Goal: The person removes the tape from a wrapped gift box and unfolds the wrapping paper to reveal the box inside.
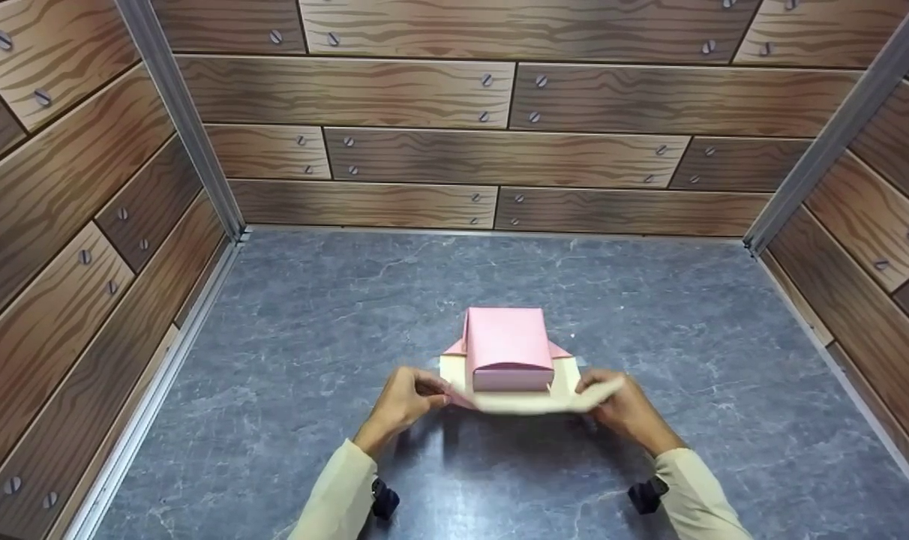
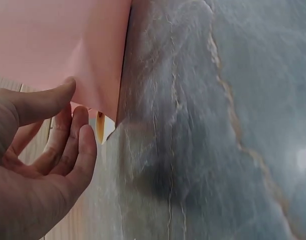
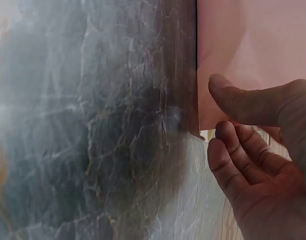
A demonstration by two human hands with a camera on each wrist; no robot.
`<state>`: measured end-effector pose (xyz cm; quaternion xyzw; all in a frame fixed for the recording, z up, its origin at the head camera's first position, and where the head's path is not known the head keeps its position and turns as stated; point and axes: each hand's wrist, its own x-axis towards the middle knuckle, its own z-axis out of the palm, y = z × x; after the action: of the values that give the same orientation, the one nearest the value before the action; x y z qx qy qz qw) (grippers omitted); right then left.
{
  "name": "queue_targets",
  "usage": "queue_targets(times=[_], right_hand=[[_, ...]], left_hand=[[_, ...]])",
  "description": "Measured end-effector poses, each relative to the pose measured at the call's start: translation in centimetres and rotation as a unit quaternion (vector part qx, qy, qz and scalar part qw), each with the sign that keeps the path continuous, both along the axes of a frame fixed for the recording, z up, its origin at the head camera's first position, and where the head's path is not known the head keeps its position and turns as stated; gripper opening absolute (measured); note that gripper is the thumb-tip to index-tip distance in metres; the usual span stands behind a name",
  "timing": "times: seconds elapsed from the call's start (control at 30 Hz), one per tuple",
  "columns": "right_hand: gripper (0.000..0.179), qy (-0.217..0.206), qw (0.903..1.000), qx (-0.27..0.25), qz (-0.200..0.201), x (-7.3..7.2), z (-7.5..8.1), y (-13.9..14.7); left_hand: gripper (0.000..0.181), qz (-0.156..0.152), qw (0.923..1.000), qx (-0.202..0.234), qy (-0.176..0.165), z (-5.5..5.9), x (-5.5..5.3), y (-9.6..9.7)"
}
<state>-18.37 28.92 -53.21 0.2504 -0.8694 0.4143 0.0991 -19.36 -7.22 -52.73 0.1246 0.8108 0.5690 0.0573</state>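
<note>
A pink box-shaped parcel (image 1: 508,337) sits upright in the middle of the tabletop. Under and around it lies a sheet of wrapping paper (image 1: 567,370), cream on one face and pink on the other, its near flap lifted and curved. My left hand (image 1: 406,399) pinches the flap's left end between thumb and fingers. At the opposite end my right hand (image 1: 621,409) holds the flap the same way. Both wrist views show the paper's pink face (image 2: 57,40) creased beside the thumb. The underside of the parcel is hidden.
The tabletop (image 1: 334,315) is dark blue-grey with a marbled pattern. Wood-plank-patterned walls (image 1: 417,90) enclose it at the back, left and right, with grey metal strips (image 1: 181,112) at the corners. Dark devices (image 1: 385,499) are worn at both wrists.
</note>
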Motion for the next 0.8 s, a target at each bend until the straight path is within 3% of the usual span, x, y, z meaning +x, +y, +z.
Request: queue_targets(times=[0.1,0.2,0.33,0.47,0.67,0.73,0.8], right_hand=[[0.026,0.021,0.9996,0.002,0.020,0.3,-0.1,0.3],[0.022,-0.018,0.9995,0.021,0.017,0.5,0.1,0.4],[0.023,-0.049,0.9966,0.065,0.007,0.7,0.4,0.5],[0.031,-0.065,0.9918,0.109,0.007,1.0,0.7,0.6],[0.041,-0.087,0.9839,0.156,-0.011,1.4,0.9,0.3],[0.031,-0.095,0.9813,0.166,-0.022,1.6,0.9,0.0],[0.015,-0.102,0.9789,0.175,-0.028,1.9,0.8,-0.3]], left_hand=[[0.012,-0.029,0.9987,-0.032,0.026,0.0,0.2,-0.4],[0.016,-0.057,0.9933,-0.075,0.066,0.0,0.5,-0.7],[0.027,-0.103,0.9776,-0.129,0.130,0.0,0.8,-1.0],[0.038,-0.132,0.9636,-0.170,0.160,0.3,1.2,-0.8],[0.025,-0.139,0.9610,-0.208,0.118,1.3,2.0,0.7],[0.027,-0.161,0.9519,-0.241,0.099,1.5,2.4,1.2],[0.043,-0.184,0.9381,-0.280,0.086,1.6,2.7,1.7]])
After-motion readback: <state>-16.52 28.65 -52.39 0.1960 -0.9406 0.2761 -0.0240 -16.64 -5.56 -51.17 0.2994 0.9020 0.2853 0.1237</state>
